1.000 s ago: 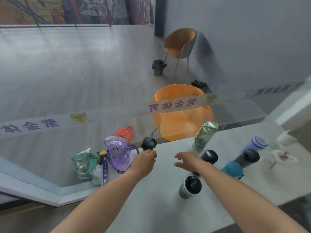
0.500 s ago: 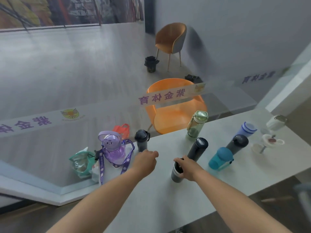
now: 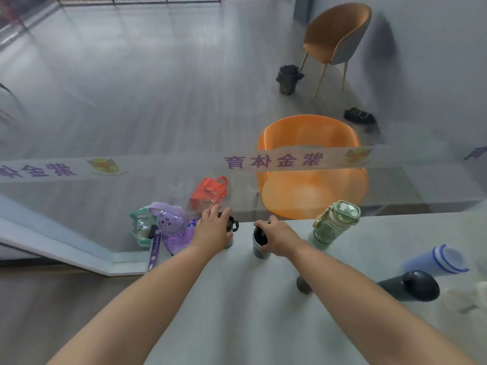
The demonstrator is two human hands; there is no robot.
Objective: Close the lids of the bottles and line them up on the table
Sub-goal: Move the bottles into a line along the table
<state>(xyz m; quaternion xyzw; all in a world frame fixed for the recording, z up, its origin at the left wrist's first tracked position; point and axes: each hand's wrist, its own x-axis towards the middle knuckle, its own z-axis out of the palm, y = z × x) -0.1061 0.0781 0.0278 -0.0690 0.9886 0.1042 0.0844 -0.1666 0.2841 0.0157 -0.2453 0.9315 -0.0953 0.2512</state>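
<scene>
- Left hand [image 3: 213,227]: fingers wrapped over the top of a small black bottle [image 3: 232,224] at the far edge of the table [image 3: 237,312]; only the bottle's lid edge and side loop show past the knuckles.
- Right hand [image 3: 279,237]: curled around the upper part of a grey cup [image 3: 259,242] with a black lid, upright and just right of the black bottle; the two stand near each other but apart.
- Purple bottle [image 3: 174,230]: upright at the table's left end, just left of the left hand, strap hanging over the edge; lid appears shut.
- Green bottle [image 3: 333,223]: upright to the right of the grey cup, lid seated as far as can be seen.
- Blue bottle [image 3: 437,260] and dark flask [image 3: 411,285]: at the right edge, well apart from the others and nearer the person; wide-angle distortion and blur leave it unclear whether they stand or lie.
- Progress (judgement): a row along the far edge seems to be forming, purple, black, grey, green; the two held items are being placed or capped.
- Remaining (judgement): the blue bottle and dark flask are not yet in the row; the lid state of the held items cannot be told under the hands.
</scene>
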